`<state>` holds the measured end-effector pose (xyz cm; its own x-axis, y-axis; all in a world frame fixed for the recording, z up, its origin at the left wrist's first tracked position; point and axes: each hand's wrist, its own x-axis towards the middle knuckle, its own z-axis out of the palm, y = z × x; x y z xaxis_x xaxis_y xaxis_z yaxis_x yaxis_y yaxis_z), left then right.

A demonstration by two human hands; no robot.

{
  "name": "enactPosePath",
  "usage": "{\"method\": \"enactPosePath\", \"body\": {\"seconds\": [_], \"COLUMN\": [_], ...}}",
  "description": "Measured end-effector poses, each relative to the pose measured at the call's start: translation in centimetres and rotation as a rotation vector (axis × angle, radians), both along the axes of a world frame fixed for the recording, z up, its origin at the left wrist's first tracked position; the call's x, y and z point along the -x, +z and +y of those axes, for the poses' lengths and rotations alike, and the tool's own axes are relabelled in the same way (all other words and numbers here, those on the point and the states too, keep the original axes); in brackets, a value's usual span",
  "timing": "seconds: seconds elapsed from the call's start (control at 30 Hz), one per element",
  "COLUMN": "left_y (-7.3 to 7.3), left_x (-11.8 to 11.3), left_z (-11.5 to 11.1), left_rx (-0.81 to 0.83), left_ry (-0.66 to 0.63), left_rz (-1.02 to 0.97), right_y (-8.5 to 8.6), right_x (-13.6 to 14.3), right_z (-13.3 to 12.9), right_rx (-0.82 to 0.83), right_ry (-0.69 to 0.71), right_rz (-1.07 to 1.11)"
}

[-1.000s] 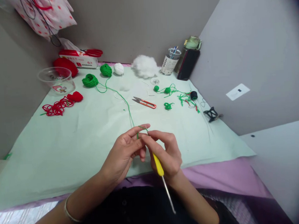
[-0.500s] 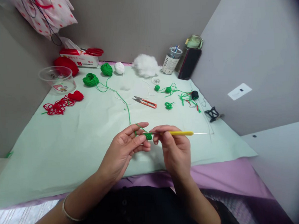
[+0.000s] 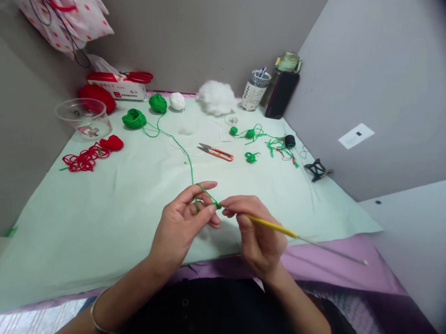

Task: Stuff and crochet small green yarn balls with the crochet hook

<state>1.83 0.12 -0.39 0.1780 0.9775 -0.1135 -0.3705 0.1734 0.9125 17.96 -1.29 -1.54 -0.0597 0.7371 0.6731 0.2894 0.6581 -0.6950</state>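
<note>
My left hand pinches a small green crochet piece between thumb and fingers, mostly hidden by them. Green yarn runs over the raised index finger and back to a green ball. In my right hand is a yellow-handled crochet hook, its long metal end slanting down to the right. The hook's near tip meets the crochet piece beside my left thumb; whether it is inside a stitch I cannot tell. Orange thread snips lie beyond both hands.
Along the back stand a tissue box, white stuffing, a pen cup and a phone. Red yarn and a clear plastic bowl are at the left. Green scraps and a black clip lie right.
The crochet hook has swung from nearly level to tilted, its far end now lower and farther right. The green piece has turned in my left fingers and shows less.
</note>
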Motion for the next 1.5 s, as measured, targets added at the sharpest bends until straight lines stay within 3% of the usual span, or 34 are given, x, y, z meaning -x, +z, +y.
{"method": "enactPosePath", "body": {"seconds": [0.13, 0.23, 0.33, 0.43, 0.53, 0.6, 0.7, 0.8, 0.93, 1.03, 1.13, 1.3, 1.5], "left_y": [0.1, 0.1, 0.0, 0.1, 0.5, 0.7, 0.8, 0.5, 0.1, 0.0, 0.1, 0.4, 0.4], "left_x": [-0.3, -0.5, -0.3, 0.1, 0.4, 0.3, 0.0, -0.4, -0.3, 0.1, 0.3, -0.1, -0.1], "left_z": [-0.2, -0.2, 0.0, 0.5, 0.8, 0.7, 0.4, 0.2, 0.4, 0.7, 0.9, 0.6, 0.5], "left_rx": [-0.008, 0.03, 0.183, 0.319, 0.281, 0.229, 0.155, 0.124, 0.256, 0.336, 0.303, 0.224, 0.209], "left_ry": [0.019, 0.006, -0.082, -0.158, -0.125, -0.104, -0.067, -0.025, -0.133, -0.174, -0.129, -0.11, -0.122], "left_rz": [0.019, -0.057, -0.209, -0.317, -0.294, -0.234, -0.147, -0.12, -0.222, -0.308, -0.316, -0.246, -0.231], "right_y": [-0.3, -0.9, -1.4, -1.1, -0.4, 0.0, 0.1, -0.4, -0.9, -0.7, -0.3, -0.4, -0.5], "right_x": [0.0, 0.2, 0.5, 0.5, 0.5, 0.6, 0.8, 1.1, 0.9, 0.5, 0.4, 0.6, 0.3], "right_z": [0.1, -0.1, -0.2, 0.1, 0.8, 1.1, 1.2, 0.7, 0.2, 0.4, 0.9, 1.3, 1.6], "right_rx": [-0.062, -0.132, -0.214, -0.081, 0.115, 0.179, 0.177, 0.053, -0.146, -0.018, 0.158, 0.266, 0.381], "right_ry": [0.004, -0.137, -0.239, -0.159, -0.045, 0.027, 0.024, -0.08, -0.187, -0.148, -0.042, 0.052, 0.171], "right_rz": [-0.032, -0.189, -0.297, -0.062, 0.284, 0.352, 0.27, 0.08, -0.175, 0.036, 0.317, 0.327, 0.556]}}
